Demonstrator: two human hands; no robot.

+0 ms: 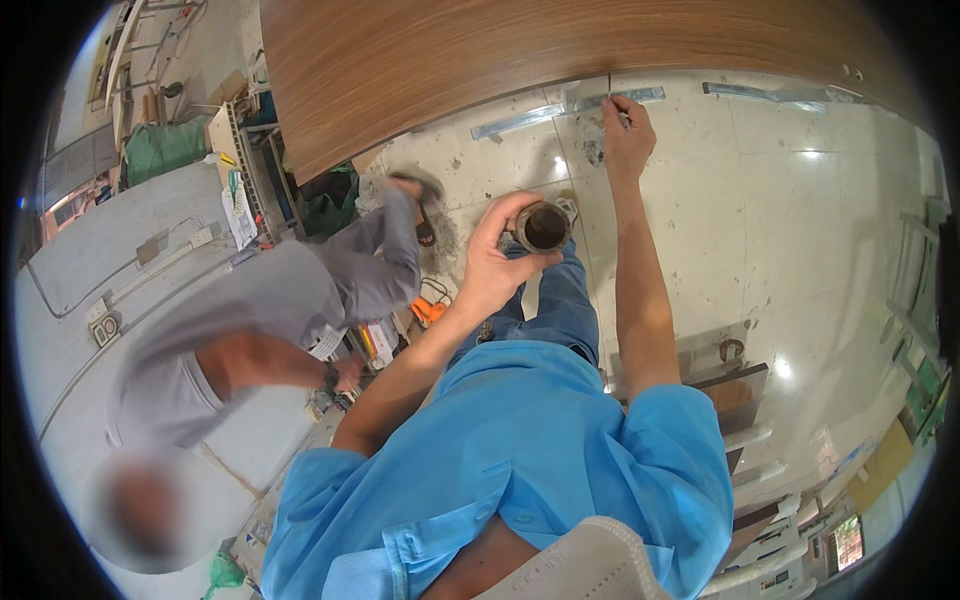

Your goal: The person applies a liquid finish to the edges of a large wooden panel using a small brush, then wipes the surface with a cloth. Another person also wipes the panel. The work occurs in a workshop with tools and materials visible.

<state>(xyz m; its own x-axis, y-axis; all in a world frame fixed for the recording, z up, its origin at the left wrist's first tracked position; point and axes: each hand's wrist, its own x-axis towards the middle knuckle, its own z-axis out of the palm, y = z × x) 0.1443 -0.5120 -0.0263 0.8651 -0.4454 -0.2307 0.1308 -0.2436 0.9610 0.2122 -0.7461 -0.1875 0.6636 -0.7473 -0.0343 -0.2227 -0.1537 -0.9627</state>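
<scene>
My left hand (490, 262) is wrapped round a small round cup (545, 228) with a brownish rim and a dark inside, held upright in front of my body. What the cup contains cannot be made out. Farther off, my right hand (630, 140) is closed in a pinch on a thin stick-like tool (609, 88), whose far end reaches the near edge of a large brown wood-grain panel (560, 40). Whether the tip touches that edge is too small to tell.
At the left, a person in grey (290, 290) bends near a shelf rack (240, 170). Silver strips (520, 121) lie beyond my hands, below the panel. An orange tool (428, 311) lies left of my legs. Boards (735, 390) stand at my right on the tiled floor (700, 230).
</scene>
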